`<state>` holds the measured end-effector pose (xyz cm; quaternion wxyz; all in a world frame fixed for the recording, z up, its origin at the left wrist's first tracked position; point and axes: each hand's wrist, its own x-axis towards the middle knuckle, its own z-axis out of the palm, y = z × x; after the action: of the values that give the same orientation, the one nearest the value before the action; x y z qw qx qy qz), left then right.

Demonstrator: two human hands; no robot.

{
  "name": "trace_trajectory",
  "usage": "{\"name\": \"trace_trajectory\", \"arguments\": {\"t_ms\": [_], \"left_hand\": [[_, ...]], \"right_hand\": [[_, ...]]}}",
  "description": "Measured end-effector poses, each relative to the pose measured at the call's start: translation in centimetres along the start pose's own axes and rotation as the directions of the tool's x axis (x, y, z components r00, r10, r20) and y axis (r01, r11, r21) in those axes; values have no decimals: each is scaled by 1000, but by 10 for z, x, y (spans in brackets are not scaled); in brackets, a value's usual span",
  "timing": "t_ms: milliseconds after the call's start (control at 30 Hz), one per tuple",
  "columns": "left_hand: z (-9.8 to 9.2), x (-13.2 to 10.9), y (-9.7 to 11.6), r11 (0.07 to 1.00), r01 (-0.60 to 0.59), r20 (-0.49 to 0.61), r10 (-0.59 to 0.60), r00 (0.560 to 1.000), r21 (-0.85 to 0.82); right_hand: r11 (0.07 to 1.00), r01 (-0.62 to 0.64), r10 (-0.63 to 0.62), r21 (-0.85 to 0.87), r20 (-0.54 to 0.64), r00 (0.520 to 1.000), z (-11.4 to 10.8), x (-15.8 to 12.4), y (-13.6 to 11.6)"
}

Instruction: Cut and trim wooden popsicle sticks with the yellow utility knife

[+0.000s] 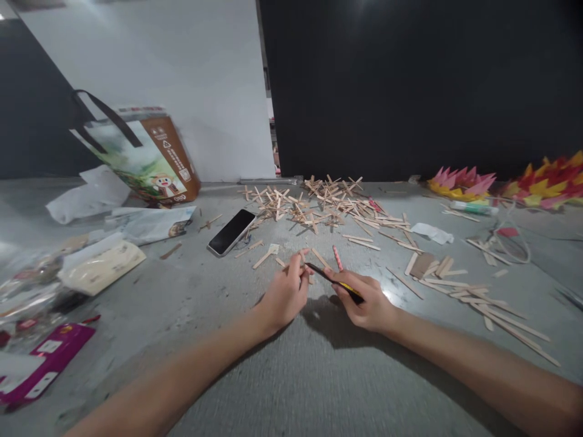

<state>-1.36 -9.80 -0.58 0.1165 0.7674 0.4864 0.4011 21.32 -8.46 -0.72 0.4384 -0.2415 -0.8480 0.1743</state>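
Note:
My left hand [286,292] is closed, its fingertips pinched on a small wooden craft stick [303,257] that is mostly hidden by the fingers. In my right hand [370,303] is a slim black tool with yellow marking, which looks like a utility knife [324,273]. Its narrow end points left and reaches the left fingertips; whether it touches the stick I cannot tell. Just beyond the right fingers stands a red-and-white patterned thin rod [337,258]. A few loose craft sticks [263,257] lie beyond the left hand.
Crossed and glued-looking sticks [319,203] form a pile at the back. More sticks [483,297] are scattered at right, near paper flowers [462,183] and a glue tube [469,207]. A phone [232,232], a bag [141,158] and plastic packets [102,267] occupy the left.

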Motion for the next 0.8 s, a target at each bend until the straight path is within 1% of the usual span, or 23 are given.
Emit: {"name": "trace_trajectory", "arguments": {"t_ms": [133, 300, 467, 700, 800], "left_hand": [[1, 2, -2, 997, 78, 45, -77, 996, -1], [-1, 5, 3, 989, 119, 16, -118, 993, -85], [-3, 6, 8, 979, 153, 21, -152, 988, -137], [-4, 6, 4, 962, 241, 33, -239, 971, -131], [-6, 7, 5, 938, 308, 74, -300, 951, -160]], "right_hand": [[999, -45, 45, -14, 22, 999, 0, 4, -1], [999, -38, 39, -36, 33, 999, -1, 4, -2], [998, -50, 53, -43, 70, 996, 0, 3, -1], [997, -17, 23, -71, 86, 996, 0, 6, -1], [997, -17, 25, -76, 100, 995, 2, 3, 1]]}}
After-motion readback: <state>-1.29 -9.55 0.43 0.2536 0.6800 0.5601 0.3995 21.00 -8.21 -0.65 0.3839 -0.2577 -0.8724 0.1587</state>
